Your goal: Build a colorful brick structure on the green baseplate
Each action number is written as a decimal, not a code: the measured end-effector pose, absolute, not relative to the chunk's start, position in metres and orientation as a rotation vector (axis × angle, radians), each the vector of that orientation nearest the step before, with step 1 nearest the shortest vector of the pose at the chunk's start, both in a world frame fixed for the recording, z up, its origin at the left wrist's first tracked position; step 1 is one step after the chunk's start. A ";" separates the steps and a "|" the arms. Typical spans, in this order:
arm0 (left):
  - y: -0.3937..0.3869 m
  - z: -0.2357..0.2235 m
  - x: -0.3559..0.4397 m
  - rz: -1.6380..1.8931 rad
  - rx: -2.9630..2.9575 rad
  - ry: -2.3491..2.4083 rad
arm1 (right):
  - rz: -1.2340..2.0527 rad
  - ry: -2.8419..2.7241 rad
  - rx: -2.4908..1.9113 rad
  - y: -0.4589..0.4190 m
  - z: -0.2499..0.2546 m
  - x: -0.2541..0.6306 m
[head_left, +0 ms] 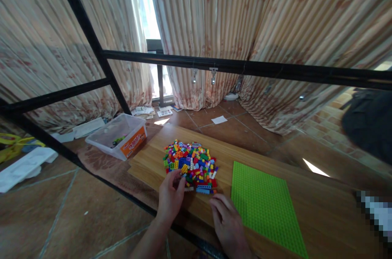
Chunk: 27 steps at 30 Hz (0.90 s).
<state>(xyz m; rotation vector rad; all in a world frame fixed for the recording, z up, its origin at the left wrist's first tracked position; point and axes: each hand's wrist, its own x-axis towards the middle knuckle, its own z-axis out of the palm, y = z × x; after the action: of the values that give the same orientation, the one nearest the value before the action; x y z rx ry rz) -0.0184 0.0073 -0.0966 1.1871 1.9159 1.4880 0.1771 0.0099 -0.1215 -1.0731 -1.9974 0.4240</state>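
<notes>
Head view: on the wooden table [151,155], a green baseplate [265,204] is set beside piled toy bricks [191,163]. Pieces seem to be being picked; a neat pinch is needed. The left hand [171,193] is curled at the edge, the right hand [226,218] bunched nearby; whether anything is held cannot be told.

Mixed-colour bricks [200,165] and a plain bright-green baseplate [263,206].
Red, blue, yellow, orange, green, white and purple mingle among the bricks; the surface [150,148] is brown with wood grain, the curtains [190,14] cream-beige with reddish blotches, the metal frame [183,59] black, the clear box's label [135,143] orange with white lettering, the floor tiles [45,210] reddish brown between pale lines.
</notes>
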 end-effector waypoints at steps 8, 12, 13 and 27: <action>0.037 -0.072 -0.023 0.780 1.664 2.445 | 0.488 -1.991 -1.068 0.010 -0.118 0.178; 0.039 -0.068 -0.016 0.566 1.687 2.497 | 0.504 -1.979 -1.057 0.011 -0.118 0.178; 0.039 -0.069 -0.015 0.544 1.688 2.495 | 0.507 -1.977 -1.056 0.011 -0.118 0.178; -0.004 -0.062 0.017 1.399 0.819 1.483 | 0.746 -1.854 -1.083 0.004 -0.103 0.179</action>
<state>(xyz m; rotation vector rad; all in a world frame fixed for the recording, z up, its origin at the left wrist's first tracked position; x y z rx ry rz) 0.0173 -0.0043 -0.0621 0.8187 1.4829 1.3995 0.1789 0.0038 -0.1028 -1.0834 -1.8540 0.7462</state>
